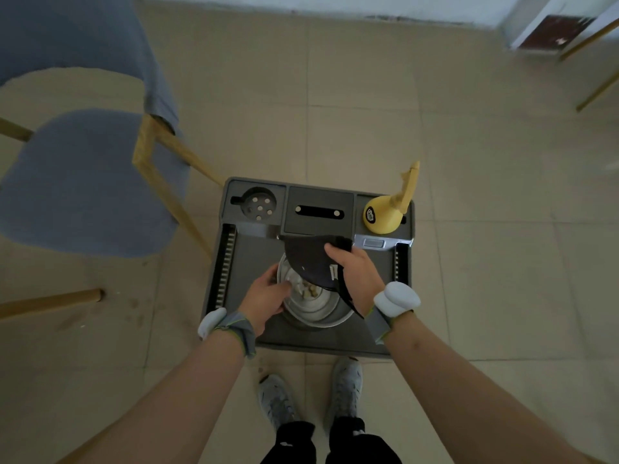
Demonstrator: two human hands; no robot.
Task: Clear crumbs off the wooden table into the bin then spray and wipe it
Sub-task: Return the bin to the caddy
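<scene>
A round metal bin (320, 322) stands on a grey tray-like cart (255, 262), with pale crumbs (308, 289) lying inside it. My right hand (355, 273) grips a dark cloth (310, 261), held tilted over the bin's far side so that its lower edge dips into the opening. My left hand (264, 297) is at the bin's left rim with its fingers curled over the edge. A yellow spray bottle (382, 214) stands in the cart's back right recess, its nozzle pointing up. No wooden table shows in this view.
A blue chair (83, 182) with wooden legs stands close to the cart's left side. Tiled floor (485, 229) surrounds the cart. My shoes (278, 400) are just in front of its near edge. More wooden legs (599, 88) show at the far right.
</scene>
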